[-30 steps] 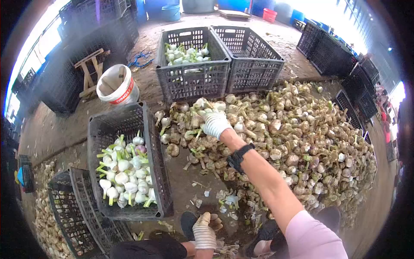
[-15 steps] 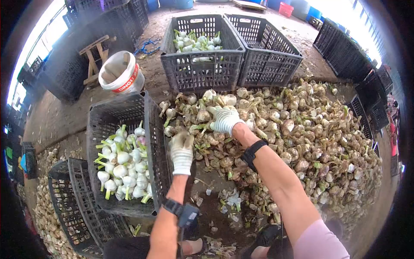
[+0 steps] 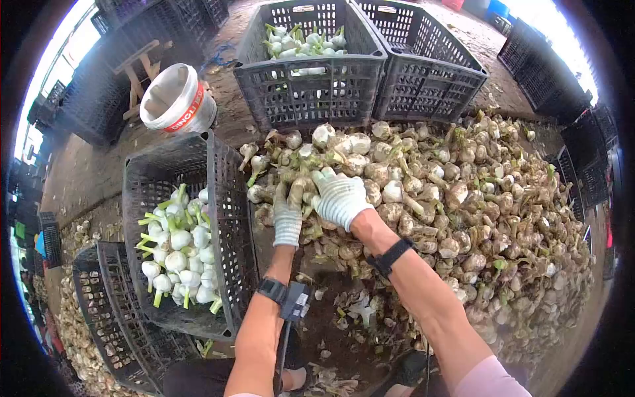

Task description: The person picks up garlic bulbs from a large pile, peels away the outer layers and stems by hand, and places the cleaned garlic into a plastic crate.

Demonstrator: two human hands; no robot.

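right, both my gloved hands are down on the near-left edge of the garlic pile [image 3: 450, 198], which spreads over the floor from the middle of my view out to 3 o'clock. my left hand [image 3: 288, 221] lies with its fingers [image 3: 280, 197] stretched toward 12 o'clock, flat on the dirty bulbs and not closed round any of them. my right hand [image 3: 340, 198] sits just beside it at 2 o'clock, nearly touching it, fingers curled down over a clump of bulbs; i cannot tell whether they have one clasped. there is a black band [image 3: 390, 255] on my right wrist and a watch [image 3: 271, 290] on my left.

at 9 o'clock from my hands stands a dark plastic crate [image 3: 221, 198], tilted, its wall just beside the pile, with cleaned white garlic [image 3: 175, 245] with green stalks lying in it. a white bucket [image 3: 175, 99] lies on its side at 11 o'clock. at 12 o'clock, past the pile, two more crates stand side by side: the left crate [image 3: 311, 92] holds some white garlic, the right crate [image 3: 430, 73] shows only its mesh.
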